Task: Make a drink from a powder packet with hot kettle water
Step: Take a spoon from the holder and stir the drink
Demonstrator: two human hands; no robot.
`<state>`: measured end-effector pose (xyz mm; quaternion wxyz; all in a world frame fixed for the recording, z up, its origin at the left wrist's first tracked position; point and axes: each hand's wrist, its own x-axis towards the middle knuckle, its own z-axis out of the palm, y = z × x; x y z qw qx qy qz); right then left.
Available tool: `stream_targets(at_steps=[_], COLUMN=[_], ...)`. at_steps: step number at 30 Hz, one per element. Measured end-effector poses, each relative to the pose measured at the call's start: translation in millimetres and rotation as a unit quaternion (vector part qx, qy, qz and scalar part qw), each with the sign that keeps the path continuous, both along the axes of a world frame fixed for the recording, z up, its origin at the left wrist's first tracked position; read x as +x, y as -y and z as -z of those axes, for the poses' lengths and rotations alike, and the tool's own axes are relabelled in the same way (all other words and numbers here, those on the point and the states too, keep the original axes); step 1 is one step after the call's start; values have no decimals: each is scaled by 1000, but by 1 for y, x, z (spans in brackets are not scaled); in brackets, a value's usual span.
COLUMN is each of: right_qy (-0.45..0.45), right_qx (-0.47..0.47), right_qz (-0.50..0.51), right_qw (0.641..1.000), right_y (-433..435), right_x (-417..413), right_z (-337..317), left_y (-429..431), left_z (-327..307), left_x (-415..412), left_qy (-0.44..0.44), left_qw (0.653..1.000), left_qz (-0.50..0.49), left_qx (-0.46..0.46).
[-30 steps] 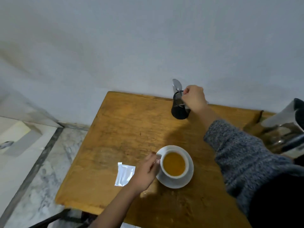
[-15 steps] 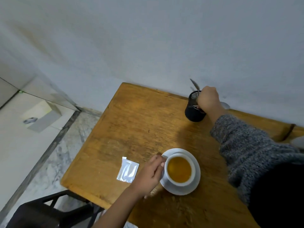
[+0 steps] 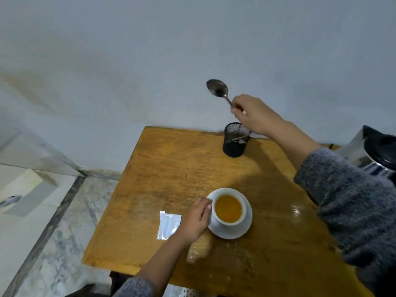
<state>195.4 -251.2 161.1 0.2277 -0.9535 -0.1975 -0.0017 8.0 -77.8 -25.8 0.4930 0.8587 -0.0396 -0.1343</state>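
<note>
Fingers of right hand [image 3: 256,115] pinch spoon [image 3: 219,90] handle, hiding most of it, above mesh holder [image 3: 235,139]. Left hand [image 3: 196,219] fingers curled at cup [image 3: 228,210], handle hidden. Packet [image 3: 168,225] partly covered; kettle [image 3: 372,151] cut off right.

Your right hand [image 3: 256,115], earlier down at the black mesh holder [image 3: 235,139], now rises above it, gripping a spoon [image 3: 217,88] by its handle, the bowl lifted clear and pointing up-left.
</note>
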Motion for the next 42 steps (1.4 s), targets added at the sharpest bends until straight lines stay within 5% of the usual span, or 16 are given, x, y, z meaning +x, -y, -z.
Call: stream_targets(at_steps=[5,9,22,30,35,42], right_qy=[-152,-204,-152,-133,-104,-84], right_qx=[-192,-240,-125,71,-33,-73], right_qz=[-42,-3,81,96,-81,-139], right_qw=[969,949,977,984,991,984], right_y=[15,23,4,1,2,7], right_x=[-61,-105,-152,-163,-166,-171], right_z=[-3,2,50,64,62,69], left_y=[-2,-5,-9,-2,-2,-1], left_z=[-1,-1,8,9,5,6], left_x=[1,4,6,0,-1,-3], left_qy=[-13,-9,-7,-3,10,10], left_qw=[1000,999,999,1000,1000,1000], left_qz=[13,38,43,-2,-1,-9], left_qx=[-9,-2,-22,-21,-25,-23])
